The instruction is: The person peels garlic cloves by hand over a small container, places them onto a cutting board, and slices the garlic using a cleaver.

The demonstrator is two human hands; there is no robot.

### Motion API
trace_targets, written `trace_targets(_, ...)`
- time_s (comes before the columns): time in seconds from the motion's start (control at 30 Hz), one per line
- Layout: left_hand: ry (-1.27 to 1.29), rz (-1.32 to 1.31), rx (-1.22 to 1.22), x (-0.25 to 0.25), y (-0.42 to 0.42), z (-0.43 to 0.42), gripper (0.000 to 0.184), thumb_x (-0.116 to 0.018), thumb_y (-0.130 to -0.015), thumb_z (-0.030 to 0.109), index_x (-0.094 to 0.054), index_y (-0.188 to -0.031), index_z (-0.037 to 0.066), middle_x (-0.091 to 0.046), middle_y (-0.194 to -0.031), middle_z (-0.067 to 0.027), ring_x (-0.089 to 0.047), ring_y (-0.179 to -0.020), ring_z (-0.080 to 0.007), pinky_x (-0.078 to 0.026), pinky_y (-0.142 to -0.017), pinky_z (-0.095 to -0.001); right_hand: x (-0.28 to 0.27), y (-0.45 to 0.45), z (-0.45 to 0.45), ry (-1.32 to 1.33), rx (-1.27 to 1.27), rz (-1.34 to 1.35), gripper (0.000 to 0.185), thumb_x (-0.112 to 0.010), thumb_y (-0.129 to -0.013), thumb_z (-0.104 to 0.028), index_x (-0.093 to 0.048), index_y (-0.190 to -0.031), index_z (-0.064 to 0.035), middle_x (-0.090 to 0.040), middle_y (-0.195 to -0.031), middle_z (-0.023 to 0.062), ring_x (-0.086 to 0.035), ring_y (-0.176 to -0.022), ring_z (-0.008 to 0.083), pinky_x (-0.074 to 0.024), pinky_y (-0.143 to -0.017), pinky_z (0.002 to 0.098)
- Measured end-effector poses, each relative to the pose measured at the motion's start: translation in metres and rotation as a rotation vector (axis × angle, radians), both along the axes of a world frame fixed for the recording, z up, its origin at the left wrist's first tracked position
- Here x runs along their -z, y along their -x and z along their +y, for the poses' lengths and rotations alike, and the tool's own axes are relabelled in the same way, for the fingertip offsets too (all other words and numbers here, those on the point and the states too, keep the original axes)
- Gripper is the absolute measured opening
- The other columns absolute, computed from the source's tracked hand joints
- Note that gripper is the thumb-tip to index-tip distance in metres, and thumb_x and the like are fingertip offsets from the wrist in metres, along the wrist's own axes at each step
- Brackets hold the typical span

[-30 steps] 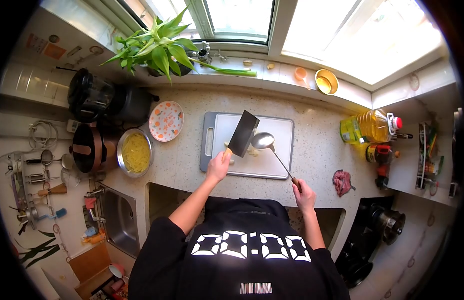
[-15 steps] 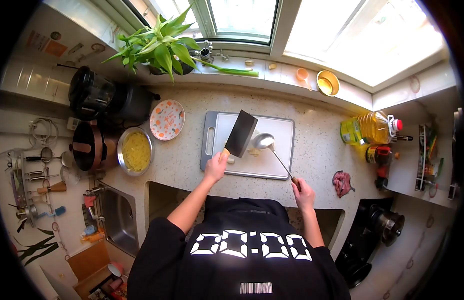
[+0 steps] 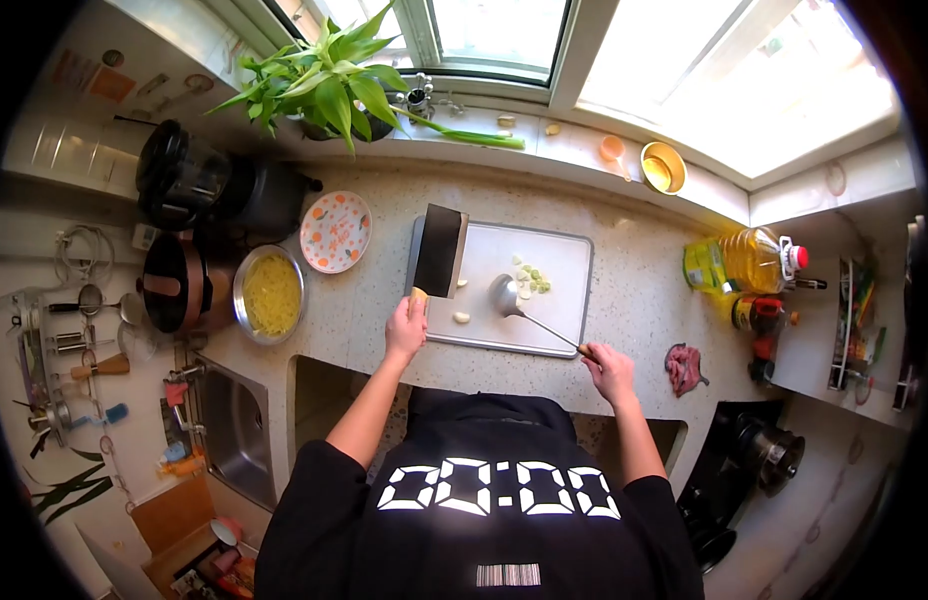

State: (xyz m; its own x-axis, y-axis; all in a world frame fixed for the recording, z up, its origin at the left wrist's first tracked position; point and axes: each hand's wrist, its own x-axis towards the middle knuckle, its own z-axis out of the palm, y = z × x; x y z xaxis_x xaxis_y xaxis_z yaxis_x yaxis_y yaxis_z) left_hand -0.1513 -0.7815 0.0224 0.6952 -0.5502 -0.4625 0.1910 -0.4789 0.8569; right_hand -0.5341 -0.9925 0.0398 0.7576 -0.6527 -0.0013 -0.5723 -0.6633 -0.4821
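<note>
My left hand (image 3: 406,328) is closed round the wooden handle of a cleaver (image 3: 441,252), whose broad dark blade is over the left part of the cutting board (image 3: 554,335). In my right hand (image 3: 611,372) is the handle of a metal ladle (image 3: 503,295); its bowl is over the middle of the board. Beside the bowl lie small pale green and white chopped pieces (image 3: 532,277), perhaps scallion. A whole garlic clove (image 3: 462,317) rests near the board's front edge, and a smaller pale piece (image 3: 462,283) lies close to the blade.
Left of the board stand a patterned plate (image 3: 335,232) and a metal bowl of yellow shreds (image 3: 271,295). An oil bottle (image 3: 752,255) and a dark red cloth-like piece (image 3: 686,369) are at the right. A potted plant (image 3: 334,90) and a gold bowl (image 3: 664,168) line the windowsill.
The cleaver has moved left, away from the ladle, and its blade now stands more upright in view. The ladle bowl has shifted slightly left, and the chopped pieces are now uncovered.
</note>
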Motion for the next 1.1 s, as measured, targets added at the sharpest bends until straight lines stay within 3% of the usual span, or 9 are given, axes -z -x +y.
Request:
trace_targets(0.23,-0.022,-0.008,-0.019,0.002,0.004,0.003,0.032,-0.049,-0.107,0.035,-0.056,-0.094,0.007,-0.053,-0.060,0.0006,-0.051,-0.043,-0.0095,-0.041,-0.040,-0.0273,0.002,0.012,-0.031,0.018,0.066,0.023,0.024,-0.078,-0.083,-0.015,-0.065,-0.104,-0.0131,-0.068,-0.088,0.0069,-0.069,-0.080,0.0309,-0.0537,-0.067,0.0404)
trace_targets(0.43,-0.010,0.018,-0.023,0.003,0.008,0.000,0.033,-0.048,-0.107,0.035,-0.056,-0.093,0.006,-0.053,-0.060,0.0001,-0.051,-0.042,-0.0096,-0.040,-0.039,-0.0273,-0.004,0.023,-0.025,-0.007,0.067,0.012,0.025,-0.079,-0.083,-0.015,-0.067,-0.104,-0.0126,-0.068,-0.088,0.0071,-0.068,-0.077,0.0302,-0.0526,-0.065,0.0403)
trace_targets(0.53,-0.017,0.038,-0.034,0.002,0.011,-0.001,0.033,-0.048,-0.108,0.035,-0.055,-0.093,0.007,-0.052,-0.061,0.0007,-0.049,-0.043,-0.0085,-0.040,-0.039,-0.0264,0.000,0.026,-0.009,-0.033,0.022,-0.015,0.026,-0.079,-0.082,-0.022,-0.067,-0.105,-0.0157,-0.064,-0.082,0.0065,-0.066,-0.074,0.0313,-0.0516,-0.061,0.0418)
trace_targets(0.6,-0.022,0.056,-0.026,0.001,0.011,-0.001,0.031,-0.047,-0.108,0.036,-0.055,-0.095,0.008,-0.052,-0.063,0.0018,-0.046,-0.045,-0.0064,-0.038,-0.039,-0.0244,0.002,0.027,0.000,-0.015,0.003,0.009,0.025,-0.078,-0.083,-0.021,-0.067,-0.104,-0.0153,-0.062,-0.079,0.0073,-0.065,-0.071,0.0319,-0.0505,-0.061,0.0430)
trace_targets(0.7,-0.037,0.043,-0.033,0.000,0.012,-0.002,0.033,-0.049,-0.107,0.035,-0.056,-0.092,0.006,-0.053,-0.060,-0.0001,-0.050,-0.042,-0.0097,-0.040,-0.039,-0.0273,0.004,0.027,0.002,-0.004,0.021,-0.016,0.024,-0.078,-0.082,-0.017,-0.067,-0.104,-0.0149,-0.060,-0.078,0.0080,-0.064,-0.070,0.0325,-0.0494,-0.060,0.0436)
trace_targets(0.93,-0.026,0.046,-0.034,-0.004,0.014,-0.001,0.033,-0.049,-0.107,0.035,-0.056,-0.092,0.006,-0.053,-0.060,-0.0003,-0.049,-0.042,-0.0096,-0.039,-0.039,-0.0270,0.013,0.039,-0.033,0.041,0.073,-0.006,0.023,-0.076,-0.083,-0.012,-0.066,-0.104,-0.0117,-0.063,-0.084,0.0102,-0.063,-0.076,0.0350,-0.0488,-0.064,0.0444)
trace_targets(1.1,-0.007,0.088,-0.076,-0.003,0.013,0.000,0.033,-0.049,-0.107,0.034,-0.056,-0.092,0.005,-0.052,-0.060,-0.0002,-0.048,-0.042,-0.0092,-0.039,-0.039,-0.0269,0.009,0.023,-0.031,0.013,0.113,-0.013,0.024,-0.074,-0.087,-0.016,-0.066,-0.110,-0.0126,-0.069,-0.092,0.0094,-0.068,-0.081,0.0334,-0.0517,-0.068,0.0433)
